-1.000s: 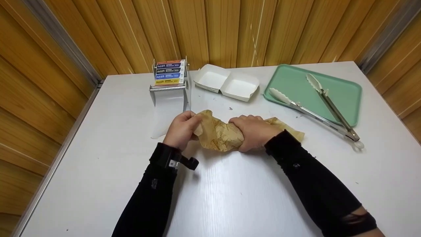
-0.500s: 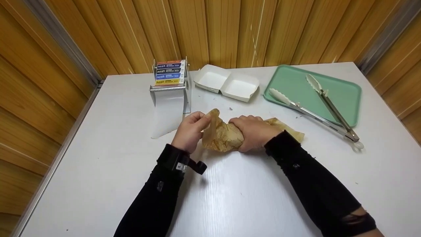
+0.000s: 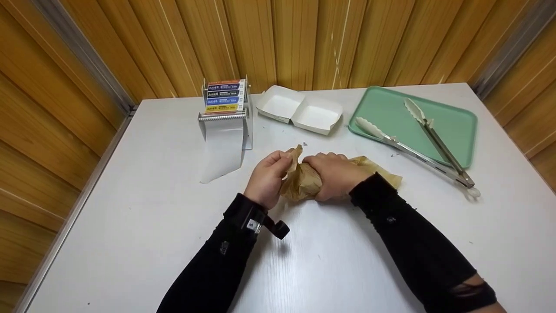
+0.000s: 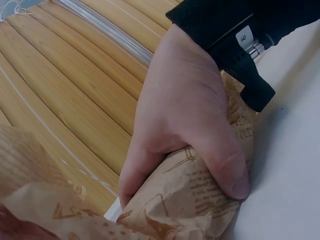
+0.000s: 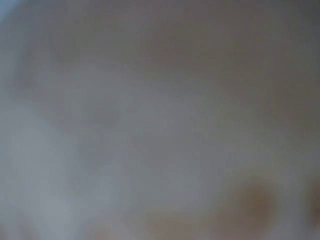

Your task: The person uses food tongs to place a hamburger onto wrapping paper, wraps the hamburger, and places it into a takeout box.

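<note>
A bundle of brown printed wrapping paper (image 3: 304, 181) lies on the white table in the head view; whatever it wraps is hidden. My left hand (image 3: 267, 178) pinches the raised left end of the paper between thumb and fingers. From above, my right hand (image 3: 339, 174) grips the middle of the bundle, and a flat paper tail sticks out to its right. The left wrist view has the right hand (image 4: 187, 110) large, its thumb on the table side of the paper. At that view's lower left corner, part of the left hand shows beside a loose paper flap (image 4: 30, 195). The right wrist view is blurred.
Behind the bundle stands an unfolded white paper box (image 3: 299, 108). To its left is a label dispenser (image 3: 223, 102) with a white strip hanging forward. Steel tongs (image 3: 423, 158) with pale tips lie across a green tray (image 3: 456, 126) at the right. Wood-patterned walls enclose the table.
My left hand has moved right, bringing the paper's left end up and in toward the right hand. The bundle looks shorter on that side. The right hand has stayed put.
</note>
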Tool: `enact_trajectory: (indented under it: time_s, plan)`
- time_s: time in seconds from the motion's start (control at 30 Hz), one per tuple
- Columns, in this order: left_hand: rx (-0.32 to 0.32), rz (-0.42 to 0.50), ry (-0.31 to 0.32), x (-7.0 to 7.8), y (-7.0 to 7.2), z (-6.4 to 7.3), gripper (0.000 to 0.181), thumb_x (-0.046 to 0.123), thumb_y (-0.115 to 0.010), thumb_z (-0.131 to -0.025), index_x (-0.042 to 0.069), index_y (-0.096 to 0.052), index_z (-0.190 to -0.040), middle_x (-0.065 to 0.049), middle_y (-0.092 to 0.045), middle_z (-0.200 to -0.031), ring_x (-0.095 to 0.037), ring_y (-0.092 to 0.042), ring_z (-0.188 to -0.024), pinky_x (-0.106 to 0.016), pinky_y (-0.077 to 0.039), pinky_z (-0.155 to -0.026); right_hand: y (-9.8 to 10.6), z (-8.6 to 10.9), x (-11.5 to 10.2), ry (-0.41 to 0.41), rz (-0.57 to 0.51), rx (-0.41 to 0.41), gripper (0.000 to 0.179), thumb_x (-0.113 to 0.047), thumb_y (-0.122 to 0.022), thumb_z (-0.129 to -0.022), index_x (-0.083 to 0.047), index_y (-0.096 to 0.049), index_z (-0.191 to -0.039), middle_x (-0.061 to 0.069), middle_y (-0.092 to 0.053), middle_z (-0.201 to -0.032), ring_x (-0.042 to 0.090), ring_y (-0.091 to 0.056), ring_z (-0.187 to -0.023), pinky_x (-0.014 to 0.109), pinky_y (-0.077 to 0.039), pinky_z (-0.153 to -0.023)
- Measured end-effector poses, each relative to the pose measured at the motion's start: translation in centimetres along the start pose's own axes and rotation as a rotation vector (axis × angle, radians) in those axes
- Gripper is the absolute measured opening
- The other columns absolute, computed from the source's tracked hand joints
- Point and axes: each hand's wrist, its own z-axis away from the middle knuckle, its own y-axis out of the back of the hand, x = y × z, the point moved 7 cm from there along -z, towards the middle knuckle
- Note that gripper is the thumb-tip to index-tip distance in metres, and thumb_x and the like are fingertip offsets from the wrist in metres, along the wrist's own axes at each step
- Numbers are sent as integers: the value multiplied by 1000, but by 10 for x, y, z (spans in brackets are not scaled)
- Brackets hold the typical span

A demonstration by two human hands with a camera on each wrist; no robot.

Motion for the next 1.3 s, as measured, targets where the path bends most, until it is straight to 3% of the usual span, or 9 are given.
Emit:
enact_trajectory:
  time_s: [0.2, 0.37, 0.5, 0.6, 0.77, 0.9, 0.97, 1.17, 1.3]
  plan:
    - [-46, 55, 6, -6, -9, 2, 25, 11, -47, -111, 9, -60, -89, -23, -39, -166, -32, -32, -159, -42, -31, -129, 0, -1, 0, -9, -4, 10, 82, -44, -94, -70, -20, -58, -139, 5, -67, -125, 33, -61, -119, 55, -46, -109]
    - [-96, 96, 30, -10, -15, 4, 44, 26, -32, -116, -6, -57, -132, -17, -53, -154, -26, -42, -152, -38, -32, -128, -1, 1, 3, -42, -32, 18, 79, -53, -94, -70, -21, -61, -134, 3, -67, -125, 32, -60, -120, 55, -45, -112]
    - [-181, 51, 15, -12, -21, 5, 65, 38, -18, -117, -11, -51, -143, -18, -56, -151, -24, -43, -151, -36, -29, -129, -1, 1, 1, -16, -24, 24, 72, -45, -92, -72, -23, -63, -134, -1, -67, -125, 31, -58, -113, 52, -45, -107]
    - [-230, 9, -2, -15, -24, 5, 58, 29, -22, -116, -12, -49, -148, -21, -49, -160, -26, -35, -157, -37, -24, -132, 0, 1, 1, -13, -7, 18, 69, -35, -88, -71, -21, -63, -134, 0, -66, -125, 31, -57, -110, 51, -44, -105]
    - [-201, -292, -26, -19, -20, 1, 45, 1, -42, -106, -2, -56, -148, -12, -46, -164, -22, -32, -159, -35, -26, -131, 0, 4, 1, -24, 9, 5, 71, -31, -87, -71, -19, -61, -137, 3, -67, -122, 32, -57, -111, 52, -45, -105]
    - [-180, -647, -83, -18, -18, -2, 47, 0, -52, -103, 9, -60, -149, -1, -46, -165, -17, -40, -154, -32, -33, -127, -2, 6, 4, -51, 14, -15, 69, -35, -85, -74, -16, -62, -135, 8, -64, -122, 33, -56, -110, 52, -48, -99]
    - [-188, -751, -113, -18, -18, -3, 47, 3, -55, -104, 10, -58, -151, 3, -44, -166, -17, -41, -153, -32, -35, -126, -2, 7, 5, -57, -7, -18, 74, -37, -86, -74, -18, -60, -141, 7, -63, -128, 33, -55, -116, 52, -48, -101]
    - [-224, -917, -157, -21, -22, 0, 48, 14, -56, -108, 10, -52, -156, 6, -36, -170, -17, -36, -156, -34, -30, -128, 3, 15, 8, 23, -106, 34, 100, -46, -92, -70, -21, -45, -155, 3, -50, -154, 32, -43, -144, 57, -30, -123]
    - [-244, -969, -159, -22, -26, 1, 48, 17, -56, -109, 13, -52, -156, 4, -35, -171, -18, -32, -159, -35, -27, -130, 5, 23, 15, 15, -37, 36, 103, -49, -93, -66, -20, -48, -154, 6, -58, -148, 36, -48, -141, 58, -29, -120]
